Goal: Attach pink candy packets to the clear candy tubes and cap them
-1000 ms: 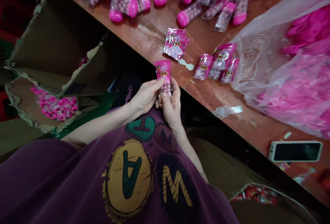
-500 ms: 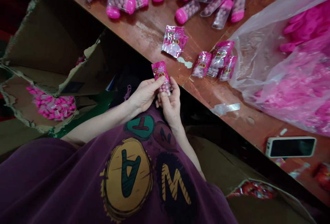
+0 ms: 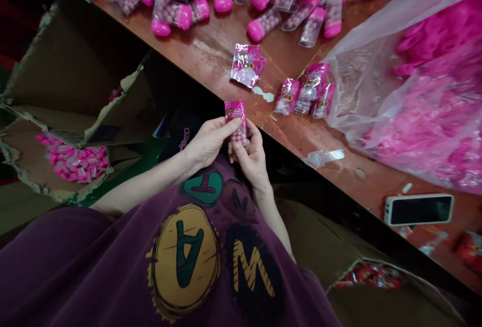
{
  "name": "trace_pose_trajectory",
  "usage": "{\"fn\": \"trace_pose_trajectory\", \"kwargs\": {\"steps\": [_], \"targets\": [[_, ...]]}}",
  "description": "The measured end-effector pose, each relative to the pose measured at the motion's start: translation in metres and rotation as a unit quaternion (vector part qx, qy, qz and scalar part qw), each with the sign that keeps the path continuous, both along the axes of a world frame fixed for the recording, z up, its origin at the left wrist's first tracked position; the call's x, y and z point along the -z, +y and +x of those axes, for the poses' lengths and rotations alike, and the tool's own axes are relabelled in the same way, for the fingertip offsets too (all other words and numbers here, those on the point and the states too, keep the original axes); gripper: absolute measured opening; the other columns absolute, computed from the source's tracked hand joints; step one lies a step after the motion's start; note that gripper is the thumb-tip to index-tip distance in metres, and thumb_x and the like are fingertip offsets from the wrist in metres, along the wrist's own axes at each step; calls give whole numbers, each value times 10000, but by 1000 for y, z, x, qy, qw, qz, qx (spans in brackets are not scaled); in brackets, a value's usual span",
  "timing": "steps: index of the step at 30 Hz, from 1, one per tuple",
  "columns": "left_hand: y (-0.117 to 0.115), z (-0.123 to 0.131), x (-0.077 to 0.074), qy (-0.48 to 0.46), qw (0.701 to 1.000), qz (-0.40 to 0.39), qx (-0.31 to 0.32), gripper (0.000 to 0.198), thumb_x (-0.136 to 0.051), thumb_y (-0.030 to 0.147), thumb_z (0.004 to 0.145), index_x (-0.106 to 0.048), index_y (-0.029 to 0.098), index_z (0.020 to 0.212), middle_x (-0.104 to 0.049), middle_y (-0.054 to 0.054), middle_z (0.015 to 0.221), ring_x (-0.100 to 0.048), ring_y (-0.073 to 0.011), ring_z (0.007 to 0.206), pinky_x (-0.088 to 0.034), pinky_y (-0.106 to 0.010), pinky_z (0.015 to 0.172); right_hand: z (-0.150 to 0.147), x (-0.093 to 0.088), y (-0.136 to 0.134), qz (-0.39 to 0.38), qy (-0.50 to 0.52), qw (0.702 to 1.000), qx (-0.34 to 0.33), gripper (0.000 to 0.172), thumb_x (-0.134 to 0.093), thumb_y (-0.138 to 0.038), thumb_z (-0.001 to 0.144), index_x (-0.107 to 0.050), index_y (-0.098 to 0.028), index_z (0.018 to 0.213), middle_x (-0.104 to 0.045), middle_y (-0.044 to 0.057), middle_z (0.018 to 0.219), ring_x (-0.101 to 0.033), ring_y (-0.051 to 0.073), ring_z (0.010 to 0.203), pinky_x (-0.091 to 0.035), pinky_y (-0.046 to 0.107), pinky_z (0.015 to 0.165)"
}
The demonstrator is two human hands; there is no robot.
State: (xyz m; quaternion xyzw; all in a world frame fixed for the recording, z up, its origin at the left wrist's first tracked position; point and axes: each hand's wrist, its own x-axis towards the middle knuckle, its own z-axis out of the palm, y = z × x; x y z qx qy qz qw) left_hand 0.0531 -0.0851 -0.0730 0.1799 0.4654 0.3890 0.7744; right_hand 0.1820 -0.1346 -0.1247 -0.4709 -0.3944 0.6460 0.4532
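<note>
While both hands hold it, bead tube [image 3: 237,122]: long side runs near to far, label end far, tipped slightly left.
Left hand [image 3: 211,141]: gripping the label end.
Right hand [image 3: 250,160]: gripping the near end.

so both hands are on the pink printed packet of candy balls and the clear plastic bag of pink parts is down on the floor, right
Not quite: the clear plastic bag of pink parts isn't on the floor. The head view shows it lying on the brown wooden table. The left hand and right hand are both on the pink printed packet, as you said.
</note>
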Motion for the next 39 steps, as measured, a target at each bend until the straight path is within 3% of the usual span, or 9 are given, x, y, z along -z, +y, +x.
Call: {"fn": "trace_pose_trajectory", "kwargs": {"steps": [3,10,19,24,27,29,32,35,39], "targets": [[-2,4,0,-10,1000,-11,1,407,-825,489,896,-638,136,817,-630,1,649,-542,-88,485,-455,-212,452,1,-2,3,9,5,1000,9,734,-710,-586,947,-331,-425,1555,-577,46,1242,-598,116,684,-556,291,546],[-13,8,5,-10,999,-5,-35,305,-853,324,880,-646,128,773,-573,35,619,-474,-42,489,-426,-169,484,-1,3,7,-29,-48,998,4,810,-659,-729,917,-342,-355,1561,-646,27,966,-590,163,638,-528,328,543],[-6,2,13,-3,997,-15,75,332,-837,406,868,-665,131,792,-578,16,602,-531,-92,472,-492,-230,493,-5,17,3,-58,-27,998,11,901,-672,-761,878,-316,-319,1578,-557,-58,720,-458,128,488,-375,277,425],[-2,5,4,20,998,14,61,259,-848,348,850,-741,123,922,-725,-28,781,-669,-101,682,-543,-204,674,18,-8,0,-4,-139,990,-32,736,-639,-584,979,-387,-269,1595,-630,-30,786,-590,150,631,-530,306,624],[5,12,-7,60,996,44,47,318,-832,363,861,-738,133,1060,-788,-60,941,-739,-130,823,-568,-236,802,55,-38,6,57,-262,963,-19,548,-665,-481,992,-583,-241,1477,-650,-23,793,-590,145,668,-522,308,687],[16,21,-14,86,994,51,42,309,-814,343,862,-698,144,1069,-788,-67,988,-750,-144,797,-574,-250,743,81,-55,19,86,-321,938,96,450,-591,-491,1034,-650,-234,1399,-639,-19,776,-569,148,665,-521,316,700],[40,44,-22,122,990,46,45,223,-754,264,880,-634,165,1041,-760,-59,1003,-739,-147,730,-568,-251,627,110,-68,56,124,-424,865,238,491,-548,-544,1044,-633,-229,1412,-690,44,962,-611,189,814,-562,377,829],[64,73,-28,157,983,33,92,199,-697,286,936,-593,196,1080,-739,-39,903,-698,-149,613,-537,-252,548,117,-67,97,124,-563,793,196,600,-519,-594,1045,-602,-167,1459,-673,183,1291,-612,310,1183,-500,537,1075],[88,95,-32,168,979,4,118,363,-776,416,905,-564,249,1148,-714,-10,719,-665,-175,514,-518,-260,539,101,-58,124,52,-663,736,124,627,-513,-596,1043,-649,-105,1409,-631,271,1319,-578,425,1270,-456,642,1076]]}}
